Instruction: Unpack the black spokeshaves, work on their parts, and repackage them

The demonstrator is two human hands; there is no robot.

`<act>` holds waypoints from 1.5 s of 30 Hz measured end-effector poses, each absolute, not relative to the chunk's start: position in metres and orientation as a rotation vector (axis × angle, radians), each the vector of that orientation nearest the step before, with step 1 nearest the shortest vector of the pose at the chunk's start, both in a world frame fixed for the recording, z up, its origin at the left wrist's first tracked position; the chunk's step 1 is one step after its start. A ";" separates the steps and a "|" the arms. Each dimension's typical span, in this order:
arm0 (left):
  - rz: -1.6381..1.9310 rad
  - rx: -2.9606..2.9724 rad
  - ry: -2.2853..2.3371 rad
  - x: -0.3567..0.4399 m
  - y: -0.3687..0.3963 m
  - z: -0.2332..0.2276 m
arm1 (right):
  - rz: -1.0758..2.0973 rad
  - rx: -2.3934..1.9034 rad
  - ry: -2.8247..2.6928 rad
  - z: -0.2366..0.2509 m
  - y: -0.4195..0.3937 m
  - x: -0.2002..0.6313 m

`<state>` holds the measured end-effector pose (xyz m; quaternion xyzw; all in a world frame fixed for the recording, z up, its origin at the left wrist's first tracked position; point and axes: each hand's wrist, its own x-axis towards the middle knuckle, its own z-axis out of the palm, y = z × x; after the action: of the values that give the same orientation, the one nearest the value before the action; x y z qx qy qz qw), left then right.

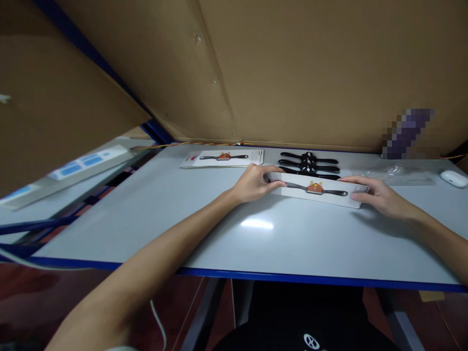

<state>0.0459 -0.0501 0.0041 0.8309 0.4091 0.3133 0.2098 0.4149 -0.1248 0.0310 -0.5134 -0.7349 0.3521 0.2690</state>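
A white printed card package [314,189], picturing a two-handled black tool, is held tilted above the table. My left hand [256,183] pinches its left end between thumb and fingers. At the opposite end, my right hand [380,195] grips the card the same way. Just behind the package, several black spokeshaves [309,162] lie in a row on the table, the nearest partly hidden by it. To the left, similar printed packages [224,157] lie flat, apparently stacked.
Clear plastic bags [398,175] lie at the right, near a white earbud case [453,178]. A brown panel [292,73] rises behind the grey table [153,219], which has a blue front edge. White boxes [87,163] stand on the neighbouring table at left.
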 end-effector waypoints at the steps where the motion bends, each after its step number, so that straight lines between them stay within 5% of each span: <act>1: 0.872 2.286 1.121 0.046 -0.050 0.003 | 0.937 -1.414 -1.986 0.029 -0.124 0.414; 45: 0.830 2.085 1.151 0.008 -0.012 -0.008 | 1.336 -1.408 -1.852 0.010 -0.106 0.425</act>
<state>0.0083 -0.0123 -0.0077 0.7873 0.4346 0.3136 0.3049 0.4251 -0.1060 0.0101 -0.5110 -0.6723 0.4849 0.2273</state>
